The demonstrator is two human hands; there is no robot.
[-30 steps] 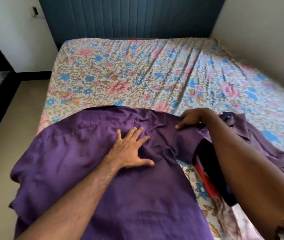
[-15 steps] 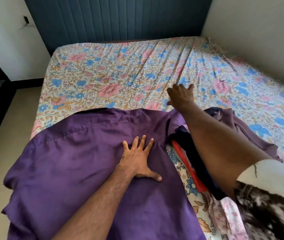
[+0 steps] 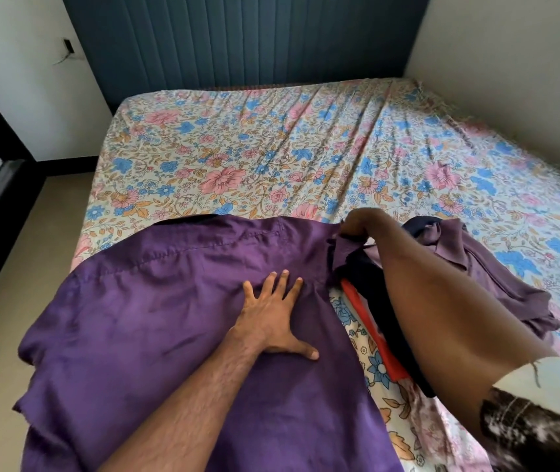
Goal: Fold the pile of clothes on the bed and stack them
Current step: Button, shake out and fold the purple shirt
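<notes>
Purple garment (image 3: 155, 335): satin-look cloth, spread flat over the near-left of the bed, 6 to 9 o'clock of frame; a stitched seam runs across its far part; left edge hangs past the bed side over the floor.
Left hand (image 3: 273, 321): flat, palm down on the purple garment near frame centre, fingers straight and spread, thumb out toward 3 o'clock; presses the cloth, grips nothing.
Right hand (image 3: 360, 223): at about 2 o'clock from the left hand, fingers curled down, pinching a bunched corner of the purple garment at its far-right edge; fingertips hidden under the knuckles.
Right forearm: crosses the pile from 5 o'clock, covers much of it.
Clothes pile (image 3: 496, 277): at 3 o'clock, just beside the purple garment's right edge, unfolded; a dull mauve piece on top, a dark navy piece (image 3: 367, 267) and a red-orange piece (image 3: 370, 321) under the forearm; exact count cannot tell.
Bed (image 3: 271, 158): floral sheet, pink and blue flowers on cream, wrinkled, fills 10 to 3 o'clock.
Headboard (image 3: 237, 39): dark blue, vertical padded channels, 12 o'clock.
Walls: white, at 10 and 2 o'clock.
Floor (image 3: 5, 267): beige, 8 to 9 o'clock.
Sleeve (image 3: 537, 434): dark with pale blotches, 5 o'clock corner.
</notes>
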